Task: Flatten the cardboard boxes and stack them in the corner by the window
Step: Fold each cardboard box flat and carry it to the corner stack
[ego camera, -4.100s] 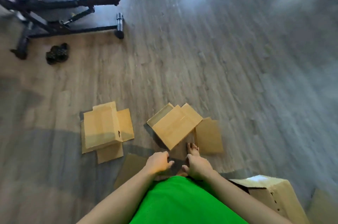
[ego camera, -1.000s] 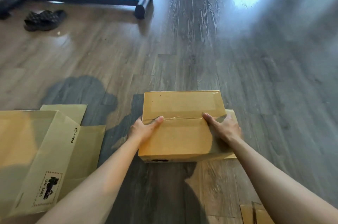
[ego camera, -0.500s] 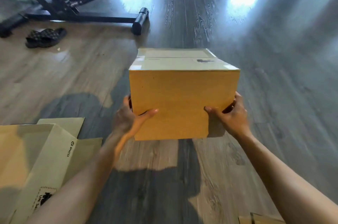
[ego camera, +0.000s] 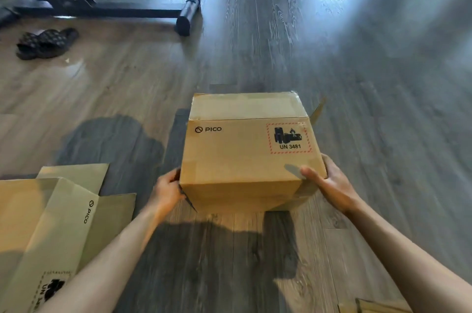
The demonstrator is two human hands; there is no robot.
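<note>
A brown cardboard box (ego camera: 245,154), still in its box shape and printed PICO and UN 3481, is held between my hands over the wood floor, its printed face turned up toward me. My left hand (ego camera: 166,191) grips its lower left edge, fingers tucked behind the side. My right hand (ego camera: 329,182) holds the lower right corner with the thumb on the printed face. A loose flap sticks out at the box's far right. A flattened PICO box (ego camera: 51,233) lies on the floor at the lower left.
A black weight bench frame (ego camera: 102,3) stands at the back left, its foot bar (ego camera: 187,14) reaching toward the middle. Dark slippers (ego camera: 46,43) lie at the far left. More cardboard (ego camera: 373,307) shows at the bottom right edge. Bright window light falls on the far floor.
Since a second ago I lifted the box off the floor and turned it in my hands; the printed face now points up. My hands shifted to its lower corners.
</note>
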